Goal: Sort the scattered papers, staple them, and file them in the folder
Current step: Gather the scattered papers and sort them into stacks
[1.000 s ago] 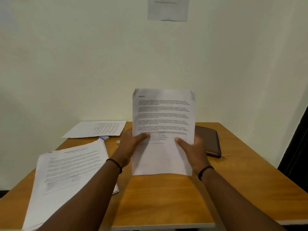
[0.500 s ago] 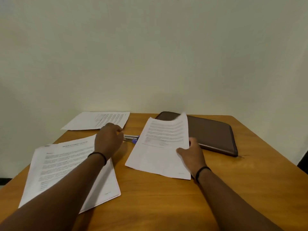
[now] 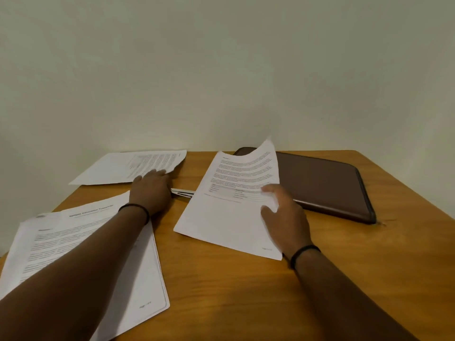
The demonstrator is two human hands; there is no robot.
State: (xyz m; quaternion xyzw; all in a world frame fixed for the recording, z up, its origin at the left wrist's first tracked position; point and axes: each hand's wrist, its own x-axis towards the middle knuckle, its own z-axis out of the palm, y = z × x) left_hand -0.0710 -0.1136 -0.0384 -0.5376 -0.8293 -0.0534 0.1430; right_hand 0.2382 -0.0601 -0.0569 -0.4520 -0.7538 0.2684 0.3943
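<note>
A wooden tabletop (image 3: 246, 291) stands against a plain pale wall (image 3: 221, 70). A brown folder (image 3: 325, 183) lies closed at the far right. A thick paper stack (image 3: 81, 242) rests at the near left; a far sheet (image 3: 128, 167) lies at the rear left. The left hand (image 3: 151, 190), fingers extended and relaxed, touches the far sheet's near edge. The right hand (image 3: 285, 217) grips the centre sheets (image 3: 234, 200), whose far corner curls above the folder. A stapler (image 3: 183, 192) shows partly between the hands.
</note>
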